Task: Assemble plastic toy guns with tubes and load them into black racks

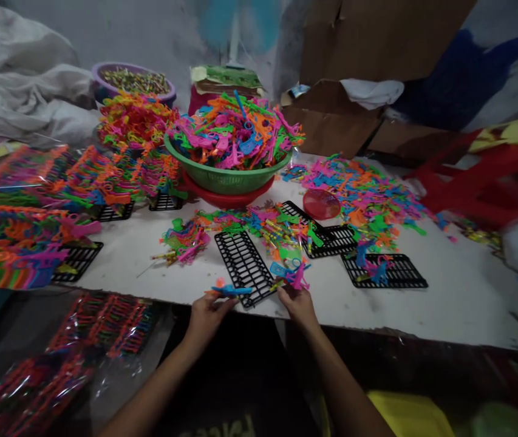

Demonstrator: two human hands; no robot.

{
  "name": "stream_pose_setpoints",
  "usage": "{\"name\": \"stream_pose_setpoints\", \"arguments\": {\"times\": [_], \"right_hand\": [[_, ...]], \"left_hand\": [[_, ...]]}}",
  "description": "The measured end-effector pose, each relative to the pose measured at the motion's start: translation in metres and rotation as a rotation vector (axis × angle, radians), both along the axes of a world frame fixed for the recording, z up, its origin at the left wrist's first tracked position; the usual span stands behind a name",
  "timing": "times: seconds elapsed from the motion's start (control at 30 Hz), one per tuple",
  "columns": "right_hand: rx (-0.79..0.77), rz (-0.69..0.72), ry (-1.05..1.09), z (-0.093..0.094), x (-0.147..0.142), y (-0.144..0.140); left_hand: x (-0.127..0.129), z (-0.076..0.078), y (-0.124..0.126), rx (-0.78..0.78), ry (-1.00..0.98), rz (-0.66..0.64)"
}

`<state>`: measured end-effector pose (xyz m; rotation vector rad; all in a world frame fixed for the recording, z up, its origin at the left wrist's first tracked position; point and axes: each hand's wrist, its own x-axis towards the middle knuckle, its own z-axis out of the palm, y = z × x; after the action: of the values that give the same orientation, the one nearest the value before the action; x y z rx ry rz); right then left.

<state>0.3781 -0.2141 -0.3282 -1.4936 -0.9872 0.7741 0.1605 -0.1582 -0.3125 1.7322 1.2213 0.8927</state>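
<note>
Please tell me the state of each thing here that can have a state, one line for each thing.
Left hand: closed on a blue toy.
Right hand: pinching a pink toy.
Black rack by the hands: flat, slots bare.
Green basket: heaped full.
Cardboard box: open.

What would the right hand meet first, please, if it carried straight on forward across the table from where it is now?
The right hand points up the table. First in its way is the pink toy piece at its fingertips, then probably the loose pile of coloured toys; depth is hard to judge.
</note>
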Motion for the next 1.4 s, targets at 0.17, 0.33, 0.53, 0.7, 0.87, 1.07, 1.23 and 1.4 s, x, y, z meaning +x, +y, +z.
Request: {"name": "stream_pose_setpoints", "arguments": {"times": [0.17, 0.33, 0.53, 0.7, 0.87, 1.07, 1.23, 1.4], "right_hand": [[-0.017, 0.11, 0.051, -0.011, 0.011, 0.006], [0.001, 0.173, 0.16, -0.019, 0.006, 0.007], [0.064, 0.253, 0.142, -0.008, -0.001, 0.007], [0.039, 0.343, 0.012, -0.004, 0.001, 0.001], [-0.006, 0.324, -0.086, -0.001, 0.007, -0.004], [0.032, 0.447, -0.132, 0.007, 0.004, -0.001], [0.025, 0.494, -0.241, 0.014, 0.005, 0.003], [0.037, 0.544, -0.361, 0.021, 0.005, 0.001]], "left_hand": [[0.022, -0.017, -0.004, 0.14, 0.009, -0.074], [0.019, -0.016, -0.001, 0.171, 0.037, -0.086], [0.005, -0.01, 0.006, 0.122, 0.118, -0.057], [-0.003, -0.005, 0.012, 0.233, 0.175, -0.139], [-0.003, 0.0, 0.013, 0.257, 0.237, -0.184], [-0.005, -0.002, 0.014, 0.261, 0.223, -0.204], [-0.009, -0.004, 0.014, 0.238, 0.243, -0.21], [-0.008, -0.002, 0.014, 0.338, 0.272, -0.225]]}}
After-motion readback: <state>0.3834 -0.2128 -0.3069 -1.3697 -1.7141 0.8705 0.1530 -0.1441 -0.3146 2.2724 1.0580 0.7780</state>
